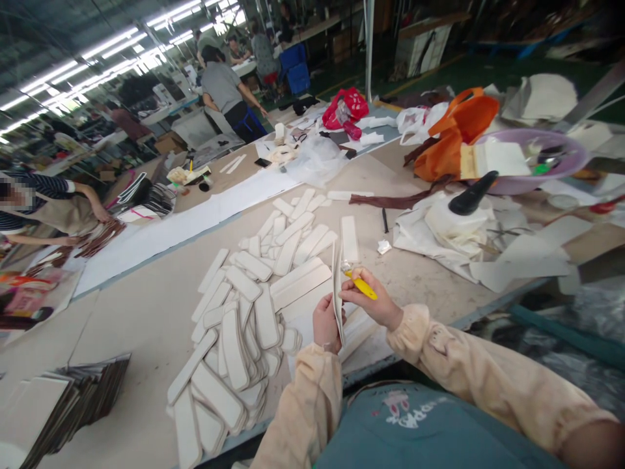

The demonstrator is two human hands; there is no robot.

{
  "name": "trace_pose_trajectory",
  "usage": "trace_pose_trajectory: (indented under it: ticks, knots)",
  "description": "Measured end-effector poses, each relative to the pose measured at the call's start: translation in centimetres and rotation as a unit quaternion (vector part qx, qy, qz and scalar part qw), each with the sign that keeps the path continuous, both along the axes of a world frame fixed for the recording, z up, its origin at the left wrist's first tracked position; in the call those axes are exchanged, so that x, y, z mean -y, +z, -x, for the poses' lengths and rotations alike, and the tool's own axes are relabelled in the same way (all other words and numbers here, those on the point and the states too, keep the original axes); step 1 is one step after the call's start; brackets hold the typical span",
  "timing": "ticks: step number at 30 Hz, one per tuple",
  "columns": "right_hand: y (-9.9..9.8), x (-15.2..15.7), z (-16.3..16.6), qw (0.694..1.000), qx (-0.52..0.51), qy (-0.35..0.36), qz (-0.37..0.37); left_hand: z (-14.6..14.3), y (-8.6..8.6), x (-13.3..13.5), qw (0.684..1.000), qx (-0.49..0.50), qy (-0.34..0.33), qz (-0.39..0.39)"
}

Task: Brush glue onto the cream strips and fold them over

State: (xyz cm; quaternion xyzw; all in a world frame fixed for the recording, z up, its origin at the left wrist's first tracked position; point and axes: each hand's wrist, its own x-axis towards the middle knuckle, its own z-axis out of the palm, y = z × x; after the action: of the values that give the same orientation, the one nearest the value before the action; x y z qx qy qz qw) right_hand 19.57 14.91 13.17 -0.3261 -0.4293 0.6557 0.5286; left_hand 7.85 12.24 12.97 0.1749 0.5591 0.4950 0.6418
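My left hand (pixel 324 324) is closed around a long off-white strip (pixel 336 270), which stands on end, its thin edge towards me. In my right hand (pixel 375 301) is a small tool with a yellow handle (pixel 364 287). Its pale, metallic-looking tip sits close to the strip's right side; whether it touches cannot be made out. The fingers of the right hand also reach the strip. Left of my hands lies a loose heap of similar off-white strips (pixel 236 348) with rounded ends. Just beyond the held strip, wider pale pieces (pixel 301 284) rest on the table.
A stack of dark-edged sheets (pixel 73 407) stands at lower left. To the right are a white container with a black top (pixel 459 218), an orange bag (pixel 442 153) and a purple basin (pixel 569 153). Across the table, a co-worker (pixel 63 208) handles brown pieces.
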Motion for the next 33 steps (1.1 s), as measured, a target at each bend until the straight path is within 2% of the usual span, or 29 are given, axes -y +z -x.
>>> trace_pose_trajectory:
  ticks: [2,5,7,9,11,14,16,17,18,19,22,23,25,28,31,33]
  knots:
    - [-0.2,-0.1,0.0,0.999,0.031,-0.025,-0.002,0.0,0.3,0.3,0.999,0.019,-0.026,-0.013]
    - [-0.5,-0.2,0.1,0.994,0.077,-0.071,-0.008,0.3,0.3,0.4,0.992,0.003,-0.107,-0.068]
    - [-0.8,-0.3,-0.1,0.991,0.094,-0.094,-0.01,0.9,-0.4,0.1,0.984,-0.075,-0.127,-0.095]
    - [-1.1,-0.5,-0.6,0.987,0.107,-0.12,-0.01,2.1,-1.4,-0.8,0.973,-0.183,-0.106,-0.095]
    - [-1.3,-0.7,-1.7,0.982,0.119,-0.149,-0.009,4.0,-2.6,-2.1,0.945,-0.307,-0.086,-0.074]
    - [-1.5,-0.8,-3.7,0.972,0.133,-0.193,-0.007,7.2,-3.9,-3.8,0.87,-0.479,-0.101,-0.053]
    - [-1.6,-0.5,-4.8,0.966,0.139,-0.216,-0.009,8.3,-4.3,-4.1,0.833,-0.543,-0.089,-0.064]
    - [-1.6,-0.4,-5.1,0.965,0.138,-0.221,-0.011,8.4,-4.3,-3.9,0.829,-0.548,-0.079,-0.075]
    - [-1.7,-0.2,-5.3,0.965,0.135,-0.224,-0.013,8.0,-4.3,-3.5,0.841,-0.528,-0.073,-0.089]
    - [-1.6,0.1,-5.3,0.966,0.129,-0.223,-0.014,7.2,-4.2,-2.9,0.869,-0.48,-0.07,-0.101]
    - [-1.6,0.8,-4.8,0.971,0.104,-0.216,-0.01,3.3,-3.7,-0.5,0.97,-0.191,-0.116,-0.095]
    - [-1.5,1.1,-4.6,0.972,0.097,-0.215,-0.008,2.0,-3.6,0.3,0.985,-0.086,-0.133,-0.075]
    - [-1.3,1.6,-4.1,0.975,0.083,-0.206,0.0,-0.1,-3.3,1.7,0.992,0.041,-0.115,-0.038]
    - [-1.0,2.1,-4.3,0.981,0.046,-0.185,0.033,-0.4,-2.7,3.0,0.997,0.049,-0.053,-0.018]
    - [-1.2,1.9,-5.9,0.974,0.028,-0.209,0.085,2.0,-2.1,3.9,0.995,-0.018,-0.099,-0.03]
    - [-2.0,1.7,-7.5,0.966,0.061,-0.227,0.104,3.8,-2.1,4.9,0.988,-0.065,-0.134,-0.032]
